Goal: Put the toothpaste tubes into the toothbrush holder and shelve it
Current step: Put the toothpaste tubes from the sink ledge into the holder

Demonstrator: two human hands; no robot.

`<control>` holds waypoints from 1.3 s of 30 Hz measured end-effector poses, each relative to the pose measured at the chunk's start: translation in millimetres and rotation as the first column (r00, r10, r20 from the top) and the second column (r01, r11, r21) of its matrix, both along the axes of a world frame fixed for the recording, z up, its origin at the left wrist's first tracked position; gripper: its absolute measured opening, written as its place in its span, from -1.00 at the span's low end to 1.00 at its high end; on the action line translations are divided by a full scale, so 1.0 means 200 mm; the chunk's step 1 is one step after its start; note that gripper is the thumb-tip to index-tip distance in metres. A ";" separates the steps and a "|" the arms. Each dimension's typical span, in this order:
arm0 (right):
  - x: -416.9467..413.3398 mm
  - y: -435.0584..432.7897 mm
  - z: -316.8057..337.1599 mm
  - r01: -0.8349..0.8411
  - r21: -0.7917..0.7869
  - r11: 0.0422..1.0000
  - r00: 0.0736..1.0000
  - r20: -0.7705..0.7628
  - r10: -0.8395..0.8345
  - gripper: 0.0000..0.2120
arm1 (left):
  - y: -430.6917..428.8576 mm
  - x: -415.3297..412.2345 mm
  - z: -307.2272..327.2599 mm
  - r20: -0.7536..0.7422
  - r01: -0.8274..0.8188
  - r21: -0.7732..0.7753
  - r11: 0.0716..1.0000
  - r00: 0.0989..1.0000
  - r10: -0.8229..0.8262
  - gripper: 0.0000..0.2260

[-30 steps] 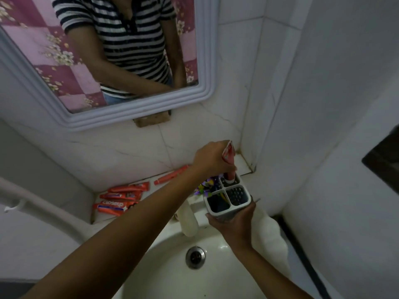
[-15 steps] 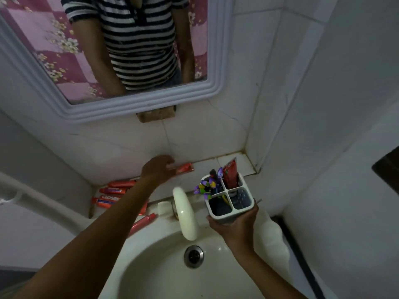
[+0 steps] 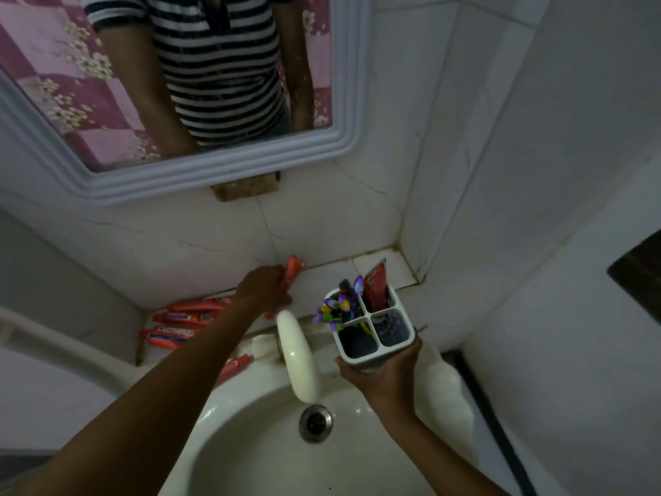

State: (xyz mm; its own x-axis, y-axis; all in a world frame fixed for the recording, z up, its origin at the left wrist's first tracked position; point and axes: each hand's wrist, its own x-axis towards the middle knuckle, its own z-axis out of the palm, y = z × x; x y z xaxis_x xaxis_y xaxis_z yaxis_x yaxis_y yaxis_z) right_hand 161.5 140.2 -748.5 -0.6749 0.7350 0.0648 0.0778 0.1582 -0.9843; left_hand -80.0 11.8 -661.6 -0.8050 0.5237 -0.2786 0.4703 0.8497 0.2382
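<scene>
My right hand grips the base of a white four-slot toothbrush holder above the sink's right side. Its back right slot holds a red toothpaste tube standing upright, and its back left slot holds purple toothbrushes. My left hand is closed around an orange-red toothpaste tube, lifted off the tiled ledge near the wall. Several more red tubes lie at the ledge's left end, and one lies by the sink rim under my forearm.
A white tap arches over the white sink with its metal drain. The tiled ledge runs along the back wall into the right corner. A framed mirror hangs above and reflects a person in a striped shirt.
My left hand left the red tube in the holder's back right slot, went left to the ledge, closed on another tube and lifted it. The holder stayed in my right hand.
</scene>
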 end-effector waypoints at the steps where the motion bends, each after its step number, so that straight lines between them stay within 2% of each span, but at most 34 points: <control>1: 0.00 0.00 0.00 -0.003 0.008 1.000 1.000 0.004 0.003 0.26 | 0.01 0.01 0.07 0.045 -0.054 0.129 0.990 0.998 0.049 -0.59; 3: 0.00 0.00 -0.01 -0.006 0.016 1.000 1.000 0.010 0.006 0.29 | 0.06 0.06 0.24 0.133 -0.128 0.371 0.920 0.988 0.083 -0.63; 6: 0.01 0.00 -0.01 -0.013 0.011 1.000 1.000 0.016 0.013 0.26 | 0.14 0.19 0.52 0.239 -0.154 0.653 0.742 0.971 -0.009 -0.65; 8: 0.01 0.01 -0.01 -0.028 0.029 0.999 0.999 0.023 0.028 0.24 | 0.19 0.30 0.66 0.268 -0.131 0.745 0.655 0.957 -0.113 -0.68; 9: 0.01 0.01 -0.02 -0.034 0.038 0.999 0.999 0.035 0.032 0.25 | 0.22 0.34 0.70 0.265 -0.109 0.755 0.647 0.953 -0.150 -0.70; 11: 0.02 0.01 -0.02 -0.030 0.062 0.998 0.998 0.052 0.027 0.25 | 0.29 0.42 0.74 0.194 -0.020 0.702 0.712 0.967 -0.165 -0.71; 13: 0.02 0.01 -0.03 -0.032 0.102 0.994 0.998 0.053 0.027 0.25 | 0.37 0.48 0.71 0.022 0.115 0.570 0.814 0.988 -0.154 -0.71; 15: 0.02 0.02 -0.03 -0.024 0.106 0.994 0.999 0.043 0.020 0.22 | 0.43 0.50 0.65 -0.153 0.228 0.420 0.879 0.972 -0.179 -0.67; 19: 0.02 0.03 -0.03 -0.035 0.110 0.993 0.998 0.058 0.028 0.23 | 0.48 0.50 0.51 -0.341 0.375 0.169 0.912 0.890 -0.303 -0.62; 21: 0.02 0.03 -0.04 -0.049 0.096 0.994 0.997 0.061 0.043 0.22 | 0.49 0.49 0.47 -0.325 0.378 0.162 0.912 0.893 -0.312 -0.58; 24: 0.01 0.03 -0.05 -0.046 0.084 0.995 0.997 0.066 0.041 0.22 | 0.48 0.49 0.48 -0.233 0.356 0.223 0.908 0.924 -0.305 -0.68; 27: 0.01 0.03 -0.06 -0.027 0.090 0.996 0.997 0.079 0.020 0.24 | 0.49 0.50 0.50 -0.224 0.367 0.203 0.908 0.920 -0.322 -0.70; 35: 0.01 0.02 -0.04 -0.039 0.135 0.990 0.996 0.088 0.027 0.25 | 0.58 0.52 0.59 -0.218 0.529 0.024 0.848 0.831 -0.512 -0.78; 39: 0.01 0.05 -0.03 -0.063 0.158 0.985 0.994 0.095 0.049 0.25 | 0.55 0.52 0.62 -0.291 0.559 -0.018 0.829 0.790 -0.540 -0.83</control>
State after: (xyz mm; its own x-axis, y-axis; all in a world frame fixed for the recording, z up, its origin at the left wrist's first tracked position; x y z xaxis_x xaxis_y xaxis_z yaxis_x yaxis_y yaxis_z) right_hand 163.3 150.5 -755.4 -0.7230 0.6811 0.1155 0.1519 0.3198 -0.9352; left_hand 24.9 122.8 -538.6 -0.4131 0.9097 -0.0418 0.9066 0.4151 0.0752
